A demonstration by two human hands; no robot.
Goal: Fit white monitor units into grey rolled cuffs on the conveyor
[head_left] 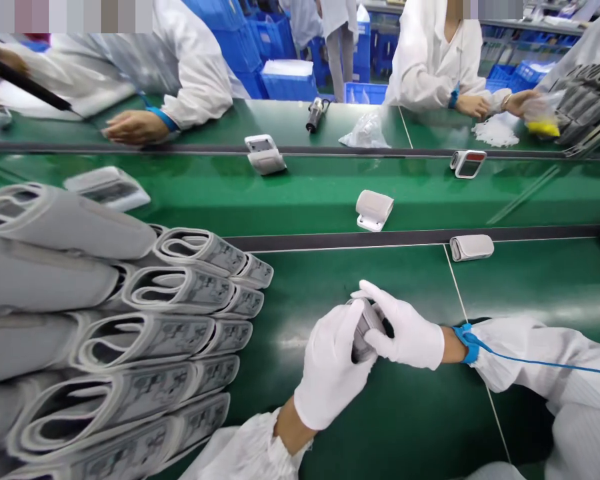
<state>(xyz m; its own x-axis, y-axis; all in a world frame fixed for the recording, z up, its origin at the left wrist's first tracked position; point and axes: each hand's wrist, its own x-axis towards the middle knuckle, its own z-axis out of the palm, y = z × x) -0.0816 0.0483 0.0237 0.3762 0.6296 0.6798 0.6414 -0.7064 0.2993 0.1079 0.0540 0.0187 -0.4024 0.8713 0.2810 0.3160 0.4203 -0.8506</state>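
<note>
Grey rolled cuff (366, 327), long axis running away fr. body, right of stacked cuffs (155, 320); white-gloved L grip (330, 370) wrapped round it, slightly nearer; R grip (405, 333) closed on its right side.

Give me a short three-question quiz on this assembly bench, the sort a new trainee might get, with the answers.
1. What do the left hand and right hand hold between them?
2. True or false: a blue strap is around the right wrist.
3. On which side of the view is the stack of rolled grey cuffs, left or right?

Key: 1. A small grey object. 2. True. 3. Left.
</note>
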